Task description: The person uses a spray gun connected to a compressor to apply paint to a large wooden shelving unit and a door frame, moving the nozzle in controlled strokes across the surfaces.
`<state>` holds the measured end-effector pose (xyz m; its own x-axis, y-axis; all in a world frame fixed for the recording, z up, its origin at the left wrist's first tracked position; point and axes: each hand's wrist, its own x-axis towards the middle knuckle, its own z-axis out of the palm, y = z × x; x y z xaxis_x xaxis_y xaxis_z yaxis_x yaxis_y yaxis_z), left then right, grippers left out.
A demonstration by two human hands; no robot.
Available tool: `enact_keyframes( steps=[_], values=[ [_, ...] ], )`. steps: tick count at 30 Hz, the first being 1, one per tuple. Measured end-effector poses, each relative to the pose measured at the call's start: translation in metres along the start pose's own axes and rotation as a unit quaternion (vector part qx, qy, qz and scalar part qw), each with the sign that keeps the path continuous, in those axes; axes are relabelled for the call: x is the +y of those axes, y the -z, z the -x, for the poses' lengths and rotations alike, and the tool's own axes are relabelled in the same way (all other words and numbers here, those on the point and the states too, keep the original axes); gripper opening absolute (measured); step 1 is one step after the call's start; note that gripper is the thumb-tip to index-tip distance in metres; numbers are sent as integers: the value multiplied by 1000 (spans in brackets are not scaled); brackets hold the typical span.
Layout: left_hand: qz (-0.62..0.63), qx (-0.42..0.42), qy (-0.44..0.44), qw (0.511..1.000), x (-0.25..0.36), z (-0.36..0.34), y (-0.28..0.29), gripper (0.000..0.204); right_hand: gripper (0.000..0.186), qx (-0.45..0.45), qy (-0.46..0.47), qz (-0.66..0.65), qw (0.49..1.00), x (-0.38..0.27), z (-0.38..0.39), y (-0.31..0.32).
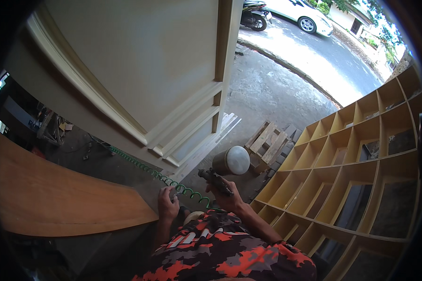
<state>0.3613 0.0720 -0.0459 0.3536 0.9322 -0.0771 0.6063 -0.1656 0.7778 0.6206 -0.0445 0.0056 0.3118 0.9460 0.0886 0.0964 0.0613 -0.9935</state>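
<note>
My right hand (224,196) grips a dark pneumatic tool (214,181), which looks like a spray gun, held at waist height. A coiled green air hose (143,166) runs from the back left toward it. Beside the hose, my left hand (168,203) has curled fingers around something small and greyish that I cannot make out. In front of me stands a large cream panel (126,65) with moulded trim. A round drum with a pale top (235,160) sits on the floor beyond the tool.
A curved wooden board (61,192) lies at left and a wooden grid shelf (342,159) stands at right. Wooden slats (272,143) and bricks (291,132) are on the floor. Outside are a curb, a road (342,70), a motorbike (255,18) and a white car (297,14).
</note>
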Motion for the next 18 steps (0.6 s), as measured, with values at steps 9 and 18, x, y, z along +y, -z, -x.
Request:
enact_keyframes(
  steps=[9,18],
  values=[
    [-318,-195,-68,925,-98,-29,-62,87,18,-13,-15,26,999,-27,9,-1],
    [-193,-202,-139,950,-172,-13,-81,53,20,2,-84,18,996,-51,13,5]
  ],
)
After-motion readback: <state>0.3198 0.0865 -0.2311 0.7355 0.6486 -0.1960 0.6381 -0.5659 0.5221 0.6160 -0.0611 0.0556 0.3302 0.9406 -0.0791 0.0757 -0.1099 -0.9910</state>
